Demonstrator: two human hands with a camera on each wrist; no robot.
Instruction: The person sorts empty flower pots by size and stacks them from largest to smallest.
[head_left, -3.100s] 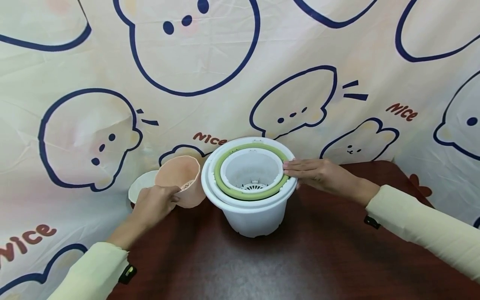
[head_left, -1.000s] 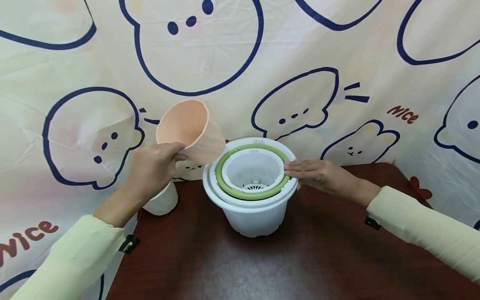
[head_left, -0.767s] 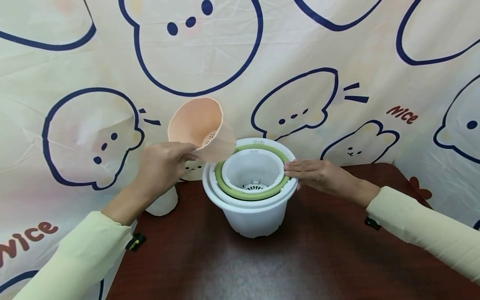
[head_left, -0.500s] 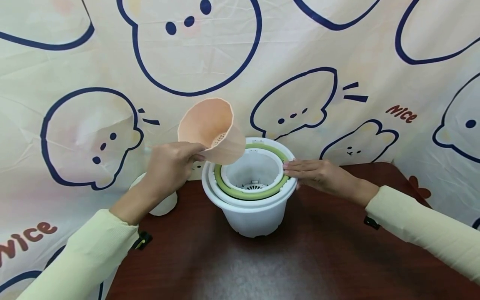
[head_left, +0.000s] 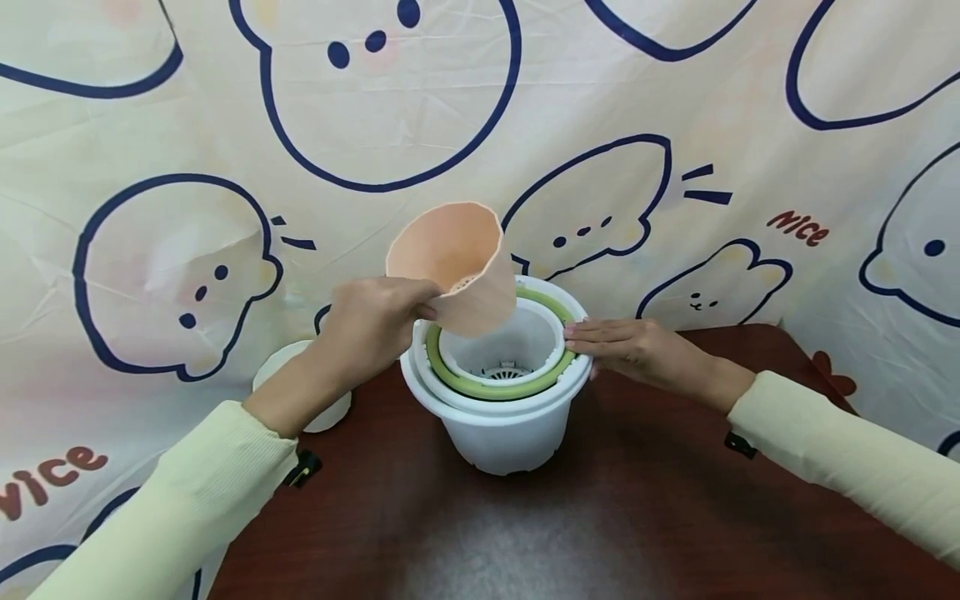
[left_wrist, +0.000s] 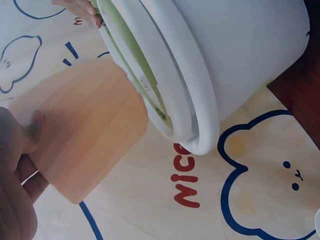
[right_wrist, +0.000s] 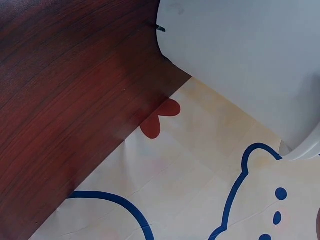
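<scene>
My left hand [head_left: 375,321] pinches the rim of a peach plastic flowerpot [head_left: 480,292], thumb inside and fingers outside. The pot is tilted, its mouth towards me and its perforated base towards the nested pots. It hangs over their left back rim. Those nested flowerpots stand upright on the table: a large white pot [head_left: 506,442] outside, a green pot [head_left: 491,390] within, and a white pot [head_left: 502,337] with a slotted base innermost. My right hand [head_left: 637,350] rests its straight fingers on the stack's right rim. In the left wrist view, the peach pot [left_wrist: 95,115] overlaps the stack's rims.
A small white pot [head_left: 330,414] stands at the table's left back edge, partly hidden behind my left forearm. The dark red wooden table [head_left: 600,533] lies under the stack. A cartoon-printed cloth [head_left: 420,117] hangs close behind and at both sides.
My left hand has lifted the peach flowerpot from beside the small white pot and carried it right, over the nested pots' left rim. My right hand has stayed at the right rim.
</scene>
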